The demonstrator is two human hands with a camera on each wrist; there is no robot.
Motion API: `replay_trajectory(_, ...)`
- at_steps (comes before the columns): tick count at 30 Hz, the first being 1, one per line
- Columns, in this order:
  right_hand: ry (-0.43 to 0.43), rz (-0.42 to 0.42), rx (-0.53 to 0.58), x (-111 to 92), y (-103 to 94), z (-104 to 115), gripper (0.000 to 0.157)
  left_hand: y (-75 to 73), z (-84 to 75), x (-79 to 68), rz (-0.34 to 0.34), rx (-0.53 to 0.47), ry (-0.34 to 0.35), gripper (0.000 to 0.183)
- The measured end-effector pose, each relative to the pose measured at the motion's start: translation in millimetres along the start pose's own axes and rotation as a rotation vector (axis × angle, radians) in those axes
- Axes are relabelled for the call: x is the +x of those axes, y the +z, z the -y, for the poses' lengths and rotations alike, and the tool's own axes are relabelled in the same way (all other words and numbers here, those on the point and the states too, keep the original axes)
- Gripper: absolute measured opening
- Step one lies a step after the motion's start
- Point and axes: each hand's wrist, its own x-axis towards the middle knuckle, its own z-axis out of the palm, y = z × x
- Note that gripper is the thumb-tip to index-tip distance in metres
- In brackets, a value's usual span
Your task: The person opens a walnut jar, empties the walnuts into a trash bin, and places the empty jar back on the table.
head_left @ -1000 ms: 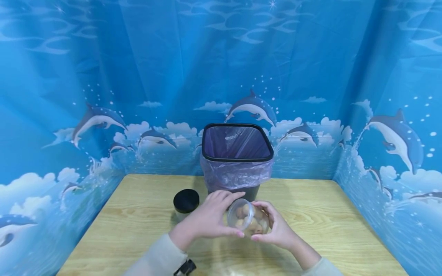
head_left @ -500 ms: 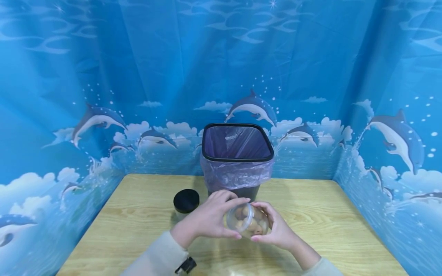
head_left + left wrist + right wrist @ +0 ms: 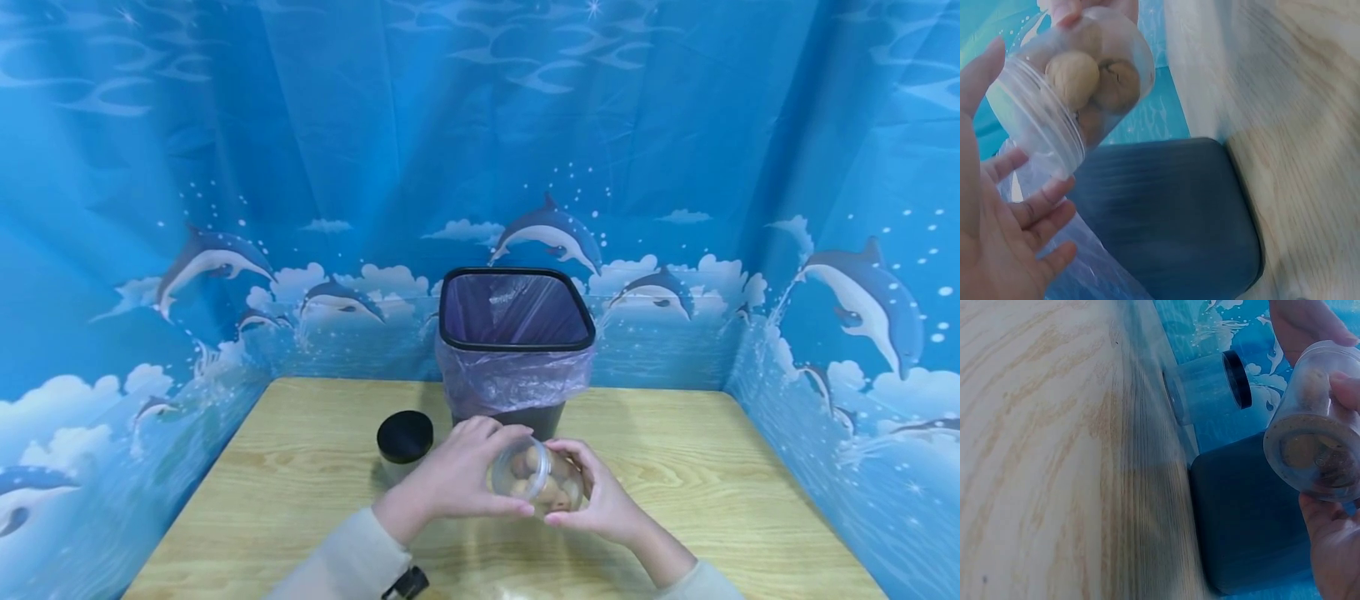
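Observation:
In the head view, a clear plastic jar (image 3: 562, 482) is tilted above the table, its clear screw lid (image 3: 513, 479) turned toward the left. Round tan-brown nuts that look like walnuts (image 3: 1074, 80) show through its wall. My right hand (image 3: 603, 500) grips the jar's body, thumb below and fingers above. Around the lid's rim lies my left hand (image 3: 459, 477), thumb and forefinger on opposite sides. In the left wrist view, a fingertip touches the rim while the lower fingers spread away from it.
Behind the hands stands a dark bin (image 3: 540, 419) with a purple liner bag (image 3: 517, 379) folded over its rim. A second clear jar with a black lid (image 3: 405, 437) stands left of it. Blue dolphin-print curtains (image 3: 337, 167) enclose the wooden table (image 3: 300, 483).
My left thumb and fingers have shifted slightly along the lid's rim, drawing back and then forward. The right hand keeps its hold on the jar. The bin and black-lidded jar have not moved.

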Motion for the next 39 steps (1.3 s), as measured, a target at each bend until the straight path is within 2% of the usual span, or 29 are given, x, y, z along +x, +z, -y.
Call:
replay_trajectory(12, 0.001, -0.002, 0.004, 0.4, 0.2, 0.1, 0.086, 3.5, -10.0, 2.4, -0.070, 0.072, -0.109, 0.082)
replay_trajectory(26, 0.002, 0.001, 0.009, 1.8, 1.2, 0.7, 0.086, 5.7, -15.3, 2.0, -0.081, 0.086, -0.201, 0.084)
replay_trajectory(33, 0.001, -0.009, 0.004, 1.9, 1.5, 1.4, 0.086, 5.3, -14.6, 0.3, -0.075, 0.087, -0.201, 0.093)
replay_trajectory(36, 0.002, -0.011, 0.002, 1.7, 1.1, 1.5, 0.087, 4.9, -12.2, -1.1, -0.081, 0.092, -0.168, 0.097)
replay_trajectory(39, 0.002, -0.009, 0.005, 1.6, 0.7, 1.9, 0.087, 3.3, -8.1, -2.4, -0.084, 0.084, -0.100, 0.100)
